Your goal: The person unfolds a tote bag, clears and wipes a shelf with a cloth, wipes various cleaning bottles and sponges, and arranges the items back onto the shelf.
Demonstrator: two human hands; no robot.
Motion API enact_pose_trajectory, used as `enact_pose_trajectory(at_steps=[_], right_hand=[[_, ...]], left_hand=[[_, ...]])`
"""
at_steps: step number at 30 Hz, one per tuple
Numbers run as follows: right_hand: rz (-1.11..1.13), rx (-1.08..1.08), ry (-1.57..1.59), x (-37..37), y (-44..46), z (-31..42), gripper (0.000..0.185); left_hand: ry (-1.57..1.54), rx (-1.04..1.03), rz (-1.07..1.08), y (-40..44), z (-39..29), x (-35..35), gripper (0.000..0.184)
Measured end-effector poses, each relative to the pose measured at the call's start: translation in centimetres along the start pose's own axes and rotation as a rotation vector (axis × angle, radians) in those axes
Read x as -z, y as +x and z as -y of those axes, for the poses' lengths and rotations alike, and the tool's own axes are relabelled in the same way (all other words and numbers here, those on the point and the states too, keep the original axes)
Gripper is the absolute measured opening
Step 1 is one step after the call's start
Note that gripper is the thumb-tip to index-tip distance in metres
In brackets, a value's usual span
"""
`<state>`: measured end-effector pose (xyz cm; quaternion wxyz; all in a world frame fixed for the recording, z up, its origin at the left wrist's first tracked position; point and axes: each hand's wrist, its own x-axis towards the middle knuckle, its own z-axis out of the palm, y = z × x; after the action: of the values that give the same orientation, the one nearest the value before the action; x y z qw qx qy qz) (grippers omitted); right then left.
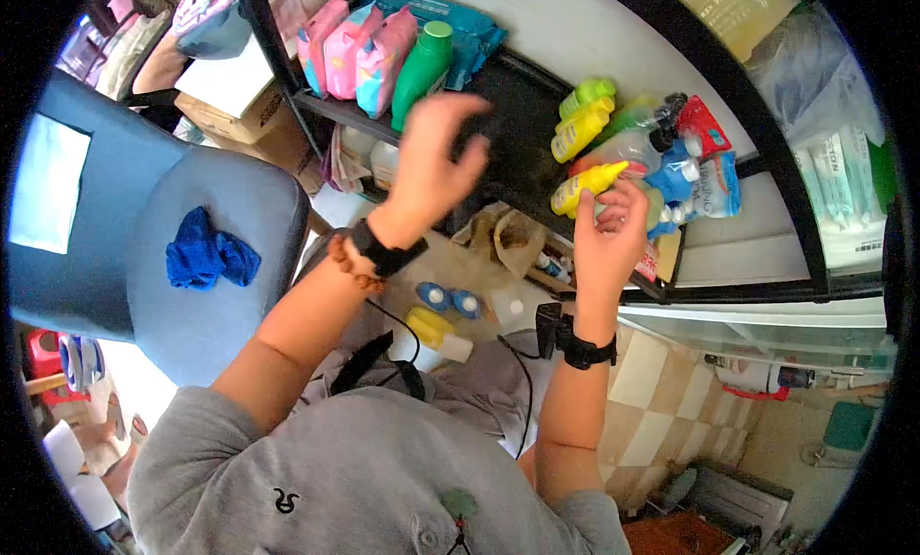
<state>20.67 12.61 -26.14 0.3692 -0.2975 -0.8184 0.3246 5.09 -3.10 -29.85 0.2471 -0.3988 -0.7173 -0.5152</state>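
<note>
On the right of the dark shelf, my right hand (613, 231) has its thumb and curled fingers against a yellow squeeze bottle (580, 191) with a pointed nozzle. That bottle lies tilted in front of other bottles. My left hand (436, 167), smeared by motion, is over the shelf's front edge with thumb and fingers apart and nothing in it. Just beyond it, a green bottle (423, 73) with a light green cap leans beside pink packs (356, 52). A second yellow bottle (583, 129) rests farther back, near a clear bottle (628, 152).
The black-edged shelf (522, 100) also bears a teal wipes pack (470, 33), a red pack (704, 126) and blue bottles (676, 172). Below stand blue-topped bottles (448, 299) and a yellow container (433, 327). To the left is a chair (216, 330) with a blue cloth (208, 251).
</note>
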Motion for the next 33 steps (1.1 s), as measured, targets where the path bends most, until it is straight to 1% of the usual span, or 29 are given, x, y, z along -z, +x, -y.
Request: enact_pose_trajectory(at_steps=[2,3,4,5,6,8,9,12,13,16,17,18,20,21,22,24,25,26,28,29,31,33], right_hand=[[0.043,0.184,0.197,-2.1,0.7,0.7,0.04],[0.1,0.207,0.297,-3.4,1.2,2.1,0.04],[0.176,0.195,0.272,-4.8,2.0,3.2,0.041],[0.232,0.24,0.235,-6.5,2.7,3.9,0.043],[0.278,0.306,0.199,-8.7,3.6,3.9,0.044],[0.299,0.382,0.136,-11.1,3.7,5.6,0.043],[0.332,0.373,0.154,-11.9,3.4,6.1,0.042],[0.435,0.325,0.215,-13.3,2.3,6.7,0.043],[0.44,0.32,0.216,-13.3,2.1,6.3,0.044],[0.444,0.298,0.202,-12.7,2.4,4.8,0.046],[0.436,0.302,0.2,-12.5,2.9,4.1,0.047],[0.44,0.273,0.192,-11.8,3.4,4.2,0.047],[0.415,0.307,0.258,-11.6,4.7,3.6,0.047],[0.412,0.336,0.29,-11.7,5.3,3.1,0.049],[0.424,0.367,0.219,-11.2,5.9,3.3,0.06],[0.364,0.363,0.253,-10.2,6.8,3.4,0.075],[0.315,0.33,0.216,-9.2,7.0,3.7,0.088],[0.307,0.336,0.281,-8.8,7.4,3.1,0.091],[0.528,0.269,0.457,-6.0,7.6,4.3,0.091],[0.529,0.314,0.458,-5.0,7.4,4.8,0.089],[0.541,0.388,0.464,-3.6,6.3,5.5,0.085],[0.488,0.383,0.39,-2.7,4.2,5.7,0.081]], left_hand=[[0.152,0.098,-0.285,1.1,2.0,2.2,0.051],[0.175,0.117,-0.244,1.3,3.1,2.6,0.054],[0.198,0.131,-0.21,1.7,4.2,2.8,0.056],[0.22,0.144,-0.179,2.0,5.4,2.7,0.059],[0.186,0.145,-0.112,1.7,6.6,2.3,0.065],[0.272,0.249,0.01,1.5,6.7,2.1,0.067],[0.335,0.29,0.045,1.5,6.5,2.1,0.068],[0.376,0.305,0.088,1.6,7.9,2.4,0.065],[0.382,0.356,0.122,1.8,7.9,2.7,0.06],[0.343,0.234,0.101,1.4,8.6,3.5,0.056],[0.31,0.219,0.077,1.4,8.5,3.5,0.047],[0.282,0.189,0.076,1.6,8.0,3.5,0.046],[0.225,0.135,0.073,2.2,6.8,3.7,0.044],[0.203,0.133,0.094,3.0,6.0,3.8,0.04],[0.127,0.155,0.107,3.7,5.2,4.0,0.04],[-0.021,0.189,0.132,5.3,3.6,4.6,0.04],[-0.068,0.193,0.176,6.1,2.5,5.3,0.039],[-0.125,0.201,0.186,6.6,1.8,5.7,0.039],[-0.235,0.227,0.207,7.0,0.5,6.4,0.039],[-0.34,0.233,0.237,6.9,-0.5,7.1,0.039],[-0.453,0.244,0.271,6.0,-0.9,7.4,0.04],[-0.525,0.304,0.282,3.8,-1.0,7.5,0.042]])
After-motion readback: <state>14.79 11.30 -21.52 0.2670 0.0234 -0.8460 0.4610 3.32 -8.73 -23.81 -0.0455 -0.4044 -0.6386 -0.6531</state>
